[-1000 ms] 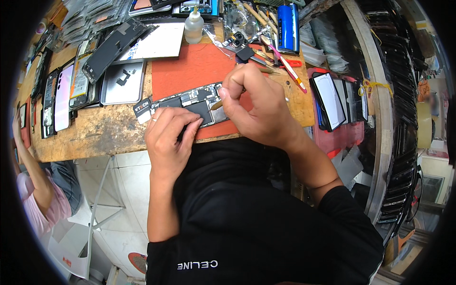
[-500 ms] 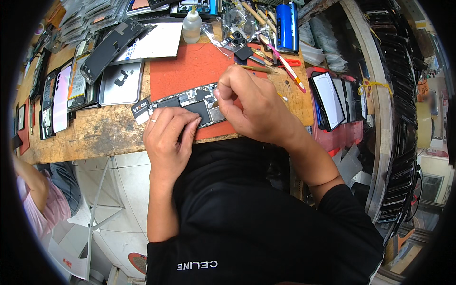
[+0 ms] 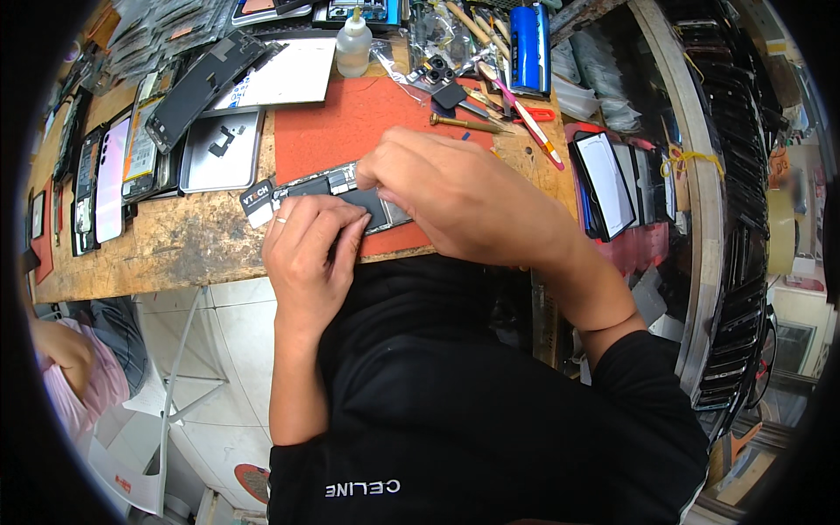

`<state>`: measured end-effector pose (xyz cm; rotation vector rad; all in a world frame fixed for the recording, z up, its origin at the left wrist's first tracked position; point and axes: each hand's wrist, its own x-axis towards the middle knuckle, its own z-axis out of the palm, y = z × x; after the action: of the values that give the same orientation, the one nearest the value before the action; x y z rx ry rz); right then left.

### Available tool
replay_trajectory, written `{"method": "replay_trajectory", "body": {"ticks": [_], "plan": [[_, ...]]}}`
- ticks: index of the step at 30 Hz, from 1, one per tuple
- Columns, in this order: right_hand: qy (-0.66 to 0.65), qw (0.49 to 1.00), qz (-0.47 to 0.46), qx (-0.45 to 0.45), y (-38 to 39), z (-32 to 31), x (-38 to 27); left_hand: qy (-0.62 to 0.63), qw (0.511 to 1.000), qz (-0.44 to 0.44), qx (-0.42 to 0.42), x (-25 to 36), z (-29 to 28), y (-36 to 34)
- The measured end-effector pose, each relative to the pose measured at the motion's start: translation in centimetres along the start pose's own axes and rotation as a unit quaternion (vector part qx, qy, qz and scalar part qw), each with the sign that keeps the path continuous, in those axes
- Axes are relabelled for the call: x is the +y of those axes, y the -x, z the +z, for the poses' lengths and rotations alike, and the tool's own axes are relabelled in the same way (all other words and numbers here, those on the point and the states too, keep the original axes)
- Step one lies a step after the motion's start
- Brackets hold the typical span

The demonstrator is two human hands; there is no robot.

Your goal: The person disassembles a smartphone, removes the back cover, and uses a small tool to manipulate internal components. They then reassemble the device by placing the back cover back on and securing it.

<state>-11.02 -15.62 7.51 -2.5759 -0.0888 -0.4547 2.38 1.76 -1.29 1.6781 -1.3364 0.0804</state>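
An opened phone (image 3: 313, 185), dark battery and board showing, lies at an angle on an orange mat (image 3: 324, 122) at the bench's front. My left hand (image 3: 311, 254) grips its lower side, thumb and fingertips pressed together on it. A black-and-white card (image 3: 256, 204) pokes out beyond the phone's left end. My right hand (image 3: 446, 197) is closed over the phone's right part, its bent fingertips at the upper edge; what they hold is hidden. A brass-coloured screwdriver (image 3: 455, 122) lies on the mat above that hand, near tweezers and loose small parts.
A silver tray (image 3: 214, 166), phone housings (image 3: 109, 197) and a white board (image 3: 297, 70) fill the left. A dropper bottle (image 3: 353, 52), blue cylinder (image 3: 528, 52) and tools stand behind. A pink box (image 3: 652, 254) and metal-framed case (image 3: 696, 227) are right. Another person (image 3: 79, 376) is at lower left.
My right hand has shifted left along the phone, turning flatter, and the tool tip seen under it earlier is now hidden. The other person's arm at the left has lowered.
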Motion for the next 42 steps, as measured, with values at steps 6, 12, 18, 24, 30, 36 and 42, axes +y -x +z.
{"method": "replay_trajectory", "body": {"ticks": [6, 12, 18, 24, 30, 36, 42], "plan": [[0.094, 0.990, 0.043, -0.101, -0.4, -1.1, -0.4, -0.001, 1.000, 0.000, -0.001, 0.0, 0.0, 0.0], [0.189, 0.975, 0.030, -0.110, -0.8, -2.1, -1.0, -0.001, 1.000, -0.001, -0.003, 0.0, -0.1, 0.0], [0.191, 0.971, 0.034, -0.141, -1.1, -2.6, -1.0, -0.004, 1.000, 0.003, 0.000, 0.0, 0.0, 0.0], [0.189, 0.980, 0.012, -0.061, -0.8, -2.1, -0.8, -0.006, 1.000, 0.003, -0.003, 0.0, 0.0, 0.0], [0.156, 0.987, -0.001, -0.050, -0.6, -1.7, -0.3, -0.010, 1.000, 0.005, -0.003, 0.0, 0.1, 0.0], [0.158, 0.987, -0.007, -0.032, -0.8, -1.2, -0.5, -0.010, 1.000, 0.004, -0.003, 0.0, 0.1, 0.0], [0.160, 0.986, 0.028, -0.043, -0.4, -0.8, -0.1, -0.010, 1.000, 0.003, 0.004, 0.0, 0.2, 0.1]]}}
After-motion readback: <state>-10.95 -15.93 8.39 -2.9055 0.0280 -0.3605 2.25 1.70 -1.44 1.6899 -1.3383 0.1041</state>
